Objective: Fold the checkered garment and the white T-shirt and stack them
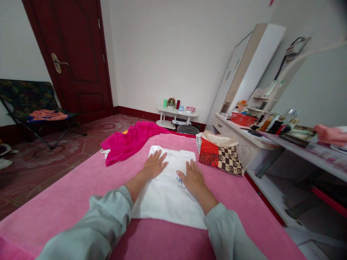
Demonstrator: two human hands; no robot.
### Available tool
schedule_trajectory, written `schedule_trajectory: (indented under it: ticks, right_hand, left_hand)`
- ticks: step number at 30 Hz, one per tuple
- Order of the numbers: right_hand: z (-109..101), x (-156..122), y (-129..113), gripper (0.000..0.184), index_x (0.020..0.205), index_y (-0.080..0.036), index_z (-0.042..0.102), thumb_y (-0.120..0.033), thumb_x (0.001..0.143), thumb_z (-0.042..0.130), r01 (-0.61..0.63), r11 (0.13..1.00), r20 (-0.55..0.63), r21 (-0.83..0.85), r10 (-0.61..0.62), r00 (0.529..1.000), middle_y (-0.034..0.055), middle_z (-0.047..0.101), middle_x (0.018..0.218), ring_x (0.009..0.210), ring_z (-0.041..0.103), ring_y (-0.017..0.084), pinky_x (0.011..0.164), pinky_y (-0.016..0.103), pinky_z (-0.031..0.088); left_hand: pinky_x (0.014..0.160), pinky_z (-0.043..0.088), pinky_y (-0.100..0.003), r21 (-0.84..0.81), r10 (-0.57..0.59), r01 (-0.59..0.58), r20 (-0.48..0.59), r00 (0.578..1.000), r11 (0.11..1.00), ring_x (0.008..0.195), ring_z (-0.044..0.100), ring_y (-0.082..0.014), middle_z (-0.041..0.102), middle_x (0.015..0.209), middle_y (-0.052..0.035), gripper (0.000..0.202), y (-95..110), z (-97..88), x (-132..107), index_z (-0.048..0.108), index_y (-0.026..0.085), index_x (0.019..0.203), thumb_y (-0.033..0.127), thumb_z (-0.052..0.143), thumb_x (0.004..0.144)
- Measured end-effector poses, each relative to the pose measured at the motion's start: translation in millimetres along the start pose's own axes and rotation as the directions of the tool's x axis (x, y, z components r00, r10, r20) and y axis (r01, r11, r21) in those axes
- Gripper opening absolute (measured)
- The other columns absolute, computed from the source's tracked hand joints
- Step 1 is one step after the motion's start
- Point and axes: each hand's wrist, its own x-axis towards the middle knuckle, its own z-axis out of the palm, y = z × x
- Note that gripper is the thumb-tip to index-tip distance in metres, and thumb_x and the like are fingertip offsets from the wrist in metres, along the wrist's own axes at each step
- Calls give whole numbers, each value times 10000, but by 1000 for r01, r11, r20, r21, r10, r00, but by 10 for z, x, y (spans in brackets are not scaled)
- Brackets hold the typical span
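A white T-shirt (168, 202) lies folded into a near rectangle on the pink bedspread (108, 202), with dark printed characters on its right half. On its upper left part my left hand (155, 164) rests flat, fingers spread. My right hand (194, 177) lies flat along its right edge, fingers apart, covering part of the print. Neither hand grips the cloth. Beyond my left hand is a crumpled magenta garment (132, 139). To the right of the shirt is a pile of folded clothes (219, 153) in red, beige and a black checked pattern.
A dressing table (235, 130) with a red basket (242, 119) and bottles stands close to the bed's right side. A small white table (176, 112) is at the far wall. A folding chair (35, 101) with clothing on it stands left, near the dark red door (73, 54).
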Motion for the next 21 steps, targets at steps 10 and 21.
schedule_trajectory:
  ticks: [10,21]
  right_hand:
    - [151,-100,43,606,1392,-98,436,-463,909,395,89,995,-142,42,-82,986,152,337,1496,1382,295,264,1112,383,233]
    - [-479,-85,417,480,888,-184,666,-618,776,495,-222,975,101,-17,222,970,143,688,975,927,639,328,710,394,447]
  left_hand:
    - [959,407,-336,-7,-251,255,-210,945,967,1190,526,-273,535,1308,-197,636,-80,-260,-497,340,103,1421,448,442,896]
    - [564,407,-265,-185,-464,484,146,874,855,697,660,-241,693,697,-99,457,-255,-751,-534,632,180,643,633,601,694]
